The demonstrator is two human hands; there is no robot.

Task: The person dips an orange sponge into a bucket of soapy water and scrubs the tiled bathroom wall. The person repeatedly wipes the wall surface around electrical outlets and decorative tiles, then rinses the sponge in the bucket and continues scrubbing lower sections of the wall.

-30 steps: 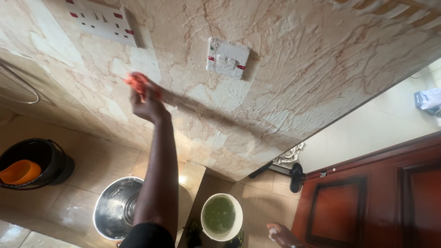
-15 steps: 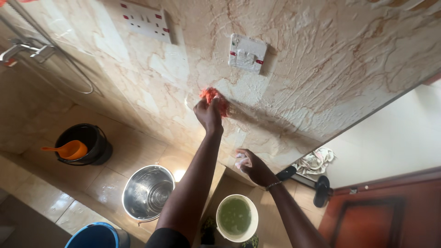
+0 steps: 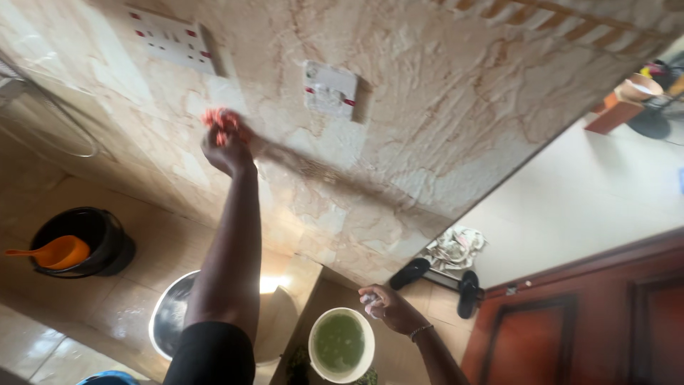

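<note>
Standing here in a tiled bathroom w/ someone working the wall. Containers first: white bucket (image 3: 342, 344) is sitting on the floor w/ cloudy green liquid in it, steel basin (image 3: 167, 324) is sitting next to it, partly hidden behind the person's arm, can't tell what's inside. Black bucket (image 3: 92, 239) further off by the wall is holding an orange scoop (image 3: 57, 252), handle sticking out over the rim. Left hand (image 3: 226, 146) is pressing a red-orange scrubber (image 3: 221, 121) flat against the beige marble-look wall tiles (image 3: 442, 107), fingers clamped around it, just below a multi-socket outlet (image 3: 173, 39) and left of a white wall switch (image 3: 330, 89). Right hand (image 3: 385, 308) is hanging low, well apart from the other, just above the white bucket's rim, fingers curled around something small and pale, too blurry to say what. Rest of the room: black sandals (image 3: 438, 279) and a crumpled rag (image 3: 456, 246) are lying at the base of the wall, reddish wooden door (image 3: 591, 321) off to the side.
</note>
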